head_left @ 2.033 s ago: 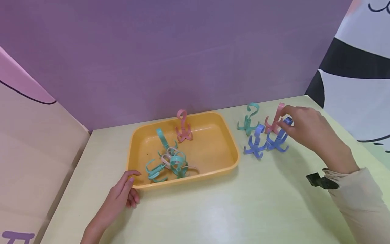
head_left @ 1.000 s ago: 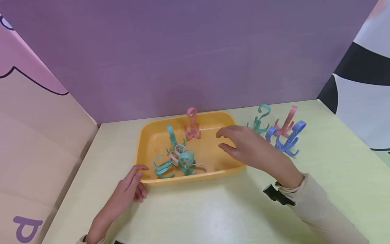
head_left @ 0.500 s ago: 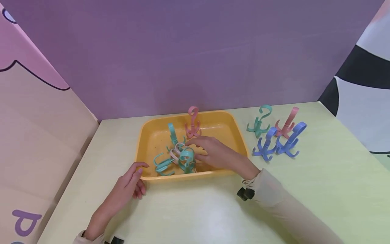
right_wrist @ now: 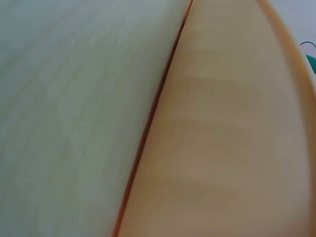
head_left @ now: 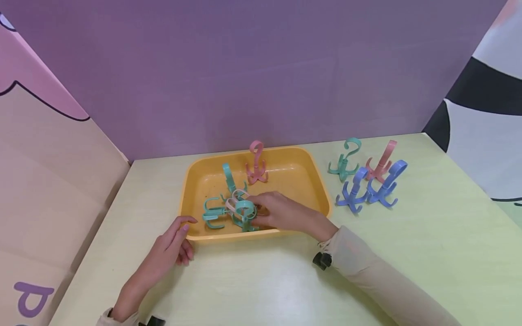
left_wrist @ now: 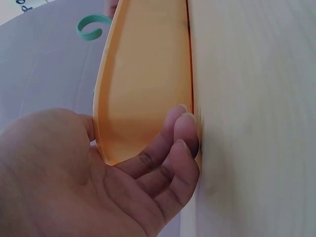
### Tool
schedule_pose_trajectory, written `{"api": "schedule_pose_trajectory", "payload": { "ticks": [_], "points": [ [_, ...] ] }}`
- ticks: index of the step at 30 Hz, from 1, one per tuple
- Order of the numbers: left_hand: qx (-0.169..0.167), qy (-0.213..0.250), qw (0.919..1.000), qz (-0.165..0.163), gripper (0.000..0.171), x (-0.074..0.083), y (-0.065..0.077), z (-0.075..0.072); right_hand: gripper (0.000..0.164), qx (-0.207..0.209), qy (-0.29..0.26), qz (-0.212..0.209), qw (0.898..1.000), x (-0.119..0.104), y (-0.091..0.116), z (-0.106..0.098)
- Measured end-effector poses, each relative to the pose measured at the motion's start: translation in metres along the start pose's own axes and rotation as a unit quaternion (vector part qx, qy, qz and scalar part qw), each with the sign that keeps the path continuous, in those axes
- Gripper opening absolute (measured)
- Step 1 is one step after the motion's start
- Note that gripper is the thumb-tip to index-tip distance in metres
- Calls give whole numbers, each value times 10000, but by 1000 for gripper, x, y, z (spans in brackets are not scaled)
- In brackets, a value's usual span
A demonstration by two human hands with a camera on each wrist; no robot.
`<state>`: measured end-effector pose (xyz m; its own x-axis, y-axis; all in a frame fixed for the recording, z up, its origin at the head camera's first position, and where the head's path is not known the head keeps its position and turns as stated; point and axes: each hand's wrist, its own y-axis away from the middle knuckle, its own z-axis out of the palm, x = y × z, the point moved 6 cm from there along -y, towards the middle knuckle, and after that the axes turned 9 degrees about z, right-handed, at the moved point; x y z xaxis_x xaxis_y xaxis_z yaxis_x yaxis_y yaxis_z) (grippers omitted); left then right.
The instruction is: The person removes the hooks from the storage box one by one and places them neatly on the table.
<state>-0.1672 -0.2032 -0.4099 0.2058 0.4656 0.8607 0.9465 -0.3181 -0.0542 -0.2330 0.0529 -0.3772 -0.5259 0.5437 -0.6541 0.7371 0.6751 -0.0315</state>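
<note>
Hooks (head_left: 245, 206) crowd the near side of the tray (head_left: 291, 179). Among them, a near teal hook (head_left: 244, 205) stands curl up, a pale hook (head_left: 230, 206) is tangled behind it, a side teal hook (head_left: 212, 216) lies toward the tray's left wall, and a back teal hook (head_left: 229, 179) leans farther in. A pink hook (head_left: 256, 170) stands upright inside the tray by its far wall. The right hand (head_left: 283, 212) reaches over the tray's near wall, fingers bent at the near teal hook; whether its grip has closed on anything I cannot tell. The left hand (head_left: 163, 249) grips the tray's near left corner, one finger over the rim. Right of the tray, on the bench (head_left: 261, 280), stand a green hook (head_left: 343, 166), a rose hook (head_left: 382, 165) and two blue hooks (head_left: 385, 189). A purple panel (head_left: 244, 77) rises behind the tray.

The left wrist view adds what the head view mostly hides: three fingers (left_wrist: 185, 165) curled against the tray's outer wall, and a green curl (left_wrist: 89, 34) above its rim. The right wrist view shows the tray's outer wall close up along the bench, a teal piece (right_wrist: 312, 63) beyond its rim.
</note>
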Motion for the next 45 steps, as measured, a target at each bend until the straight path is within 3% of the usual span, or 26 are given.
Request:
{"api": "schedule_pose_trajectory", "payload": {
  "ticks": [4,13,19,26,30,35,41,45],
  "points": [
    [-5,-22,10000,14,40,0,-1,-1,30,-11,-285,-14,9996,2,0,0],
    [-11,49,10000,-72,38,2,0,0,22,221,46,18,9997,1,2,-4],
    [-27,25,10000,-63,37,2,0,1,17,96,553,49,9984,-6,3,-2],
    [-59,-47,10000,-29,39,0,-1,1,23,-6,1197,0,9928,-18,7,-3],
    [-52,-46,9999,-96,38,-1,0,2,33,59,1390,32,9903,-26,13,-10],
    [-45,-75,9999,-116,37,-2,1,2,41,142,1241,22,9922,-35,23,-26],
    [-46,-80,10000,-32,39,-1,1,2,42,624,987,-298,9927,-36,29,-50],
    [-48,-91,9999,9,38,0,1,2,42,946,1117,64,9892,-25,33,-68]
  ]
}}
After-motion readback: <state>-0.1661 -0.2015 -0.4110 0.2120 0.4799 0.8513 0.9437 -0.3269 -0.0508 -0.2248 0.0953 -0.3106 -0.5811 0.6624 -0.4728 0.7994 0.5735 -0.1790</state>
